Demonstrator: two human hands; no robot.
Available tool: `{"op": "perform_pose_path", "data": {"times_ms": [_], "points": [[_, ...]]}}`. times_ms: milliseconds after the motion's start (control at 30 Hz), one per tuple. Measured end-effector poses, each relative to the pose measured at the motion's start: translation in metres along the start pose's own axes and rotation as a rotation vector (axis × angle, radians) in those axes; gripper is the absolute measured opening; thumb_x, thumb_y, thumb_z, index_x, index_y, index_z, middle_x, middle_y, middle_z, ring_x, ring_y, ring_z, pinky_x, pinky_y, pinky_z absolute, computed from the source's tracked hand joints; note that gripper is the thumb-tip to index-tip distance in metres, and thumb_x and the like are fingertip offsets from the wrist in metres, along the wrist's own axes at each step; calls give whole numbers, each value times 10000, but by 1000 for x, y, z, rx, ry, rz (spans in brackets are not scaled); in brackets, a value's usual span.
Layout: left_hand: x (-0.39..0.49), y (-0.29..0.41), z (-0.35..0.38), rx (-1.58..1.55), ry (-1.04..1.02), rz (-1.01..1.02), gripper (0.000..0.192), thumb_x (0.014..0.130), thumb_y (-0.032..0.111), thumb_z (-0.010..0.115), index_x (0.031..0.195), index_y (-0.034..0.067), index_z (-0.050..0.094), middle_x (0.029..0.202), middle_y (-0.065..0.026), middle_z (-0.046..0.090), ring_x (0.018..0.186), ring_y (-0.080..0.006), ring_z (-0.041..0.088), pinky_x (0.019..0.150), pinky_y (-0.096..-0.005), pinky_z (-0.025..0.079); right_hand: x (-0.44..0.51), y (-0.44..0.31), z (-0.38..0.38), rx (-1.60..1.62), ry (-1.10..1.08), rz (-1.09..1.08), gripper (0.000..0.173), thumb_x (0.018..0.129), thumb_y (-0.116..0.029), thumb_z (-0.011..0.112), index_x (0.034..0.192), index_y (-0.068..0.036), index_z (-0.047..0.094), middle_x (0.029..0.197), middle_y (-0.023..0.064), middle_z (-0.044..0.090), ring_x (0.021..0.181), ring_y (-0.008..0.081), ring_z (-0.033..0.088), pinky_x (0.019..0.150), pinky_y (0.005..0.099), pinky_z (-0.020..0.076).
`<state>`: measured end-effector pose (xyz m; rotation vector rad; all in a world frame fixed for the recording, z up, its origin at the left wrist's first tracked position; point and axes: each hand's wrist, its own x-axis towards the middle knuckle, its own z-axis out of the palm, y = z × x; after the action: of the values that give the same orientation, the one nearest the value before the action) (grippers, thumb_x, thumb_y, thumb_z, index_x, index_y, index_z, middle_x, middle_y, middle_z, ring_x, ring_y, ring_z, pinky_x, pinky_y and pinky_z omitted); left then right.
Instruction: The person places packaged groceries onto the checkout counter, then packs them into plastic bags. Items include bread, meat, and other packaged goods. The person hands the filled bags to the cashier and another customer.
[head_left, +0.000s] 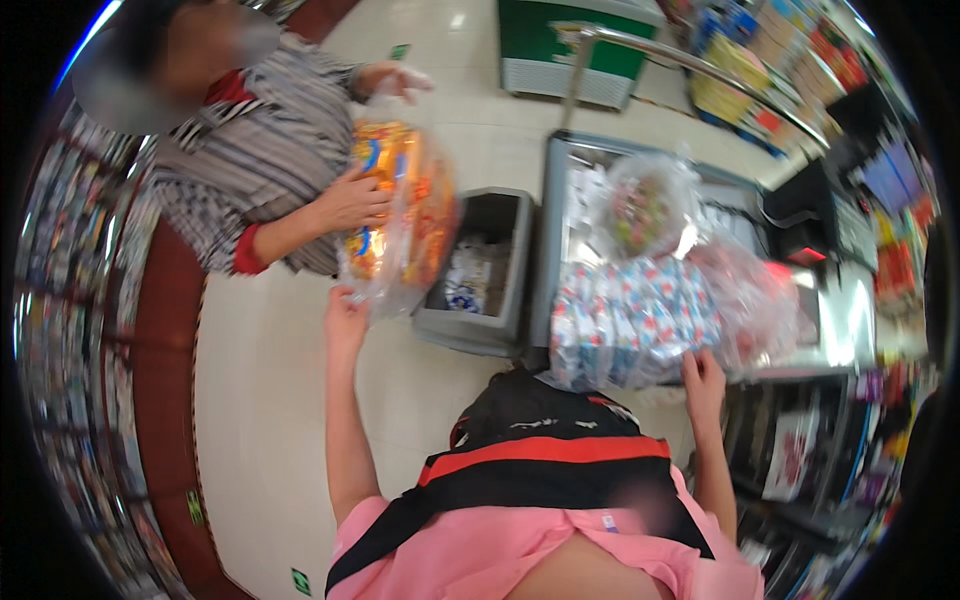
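My left hand (347, 322) pinches the near edge of a clear plastic bag (401, 217) full of orange and yellow packets. Another person's hand (352, 201) rests on the side of that same bag, and their other hand (394, 79) is at its far end. On the checkout counter lies a clear bag of blue, white and red packets (634, 319). The fingers of my right hand (703, 382) close on its near edge. Touching it on the right is a pinkish plastic bag (750, 307); behind it sits a clear bag of small colourful items (637, 206).
A grey bin (480, 277) with litter inside stands left of the counter (553, 172). A metal rail (697, 67) rises at the counter's far side. Checkout equipment (814, 217) is at the right. Stocked shelves (67, 322) line the left; a green chest freezer (570, 56) is farther off.
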<state>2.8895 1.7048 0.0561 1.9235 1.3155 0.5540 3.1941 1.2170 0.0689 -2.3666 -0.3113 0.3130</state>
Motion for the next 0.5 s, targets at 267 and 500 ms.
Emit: {"op": "perform_pose_path", "data": {"times_ms": [267,500], "points": [[45,-10,0,274,9,122,633,791,350,740,1272,-2,528,1159,-203,613,1078,-326,585,950,-392,465,-8,21,49,741,-212,725,977,796,-678,590,1495,-214,90,1411,225,380,1183,391,513,868,525,489],[30,21,12,253,9,285,389,773,255,750,1042,8,616,793,-125,595,737,-248,576,701,-378,468,-4,7,61,712,53,538,1073,706,-448,788,1447,-61,115,1369,218,401,1088,372,561,720,510,550]]}}
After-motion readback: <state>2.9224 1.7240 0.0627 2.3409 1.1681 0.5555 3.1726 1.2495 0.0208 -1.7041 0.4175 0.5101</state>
